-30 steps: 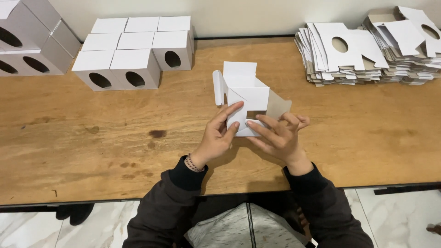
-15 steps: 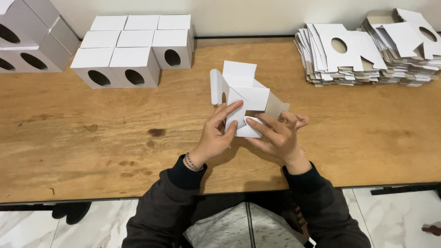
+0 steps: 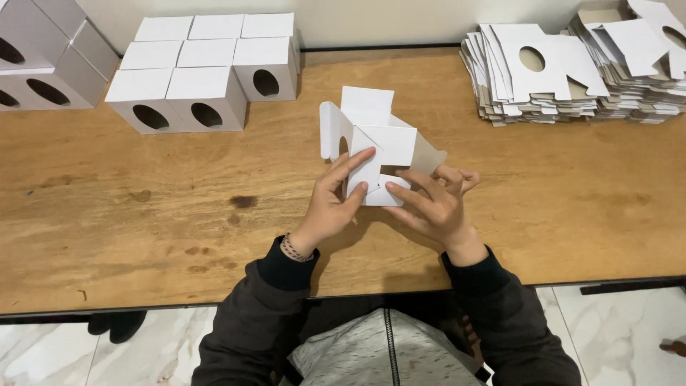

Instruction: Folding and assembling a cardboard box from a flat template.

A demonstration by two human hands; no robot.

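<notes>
A half-folded white cardboard box (image 3: pixel 375 139) rests on the wooden table (image 3: pixel 143 214) in front of me, its flaps sticking up and out to both sides. My left hand (image 3: pixel 336 200) presses its fingers on the box's near left flap. My right hand (image 3: pixel 436 204) grips the near right side, fingers spread over the bottom flaps. Both sleeves are dark.
Finished white boxes with oval holes (image 3: pixel 204 75) stand in rows at the back left, with more at the far left edge (image 3: pixel 43 64). Stacks of flat die-cut blanks (image 3: pixel 543 71) lie at the back right. The table's front edge runs just before my body.
The box has shifted slightly left and its side flap has swung further up. My fingers have moved a little on the near flaps.
</notes>
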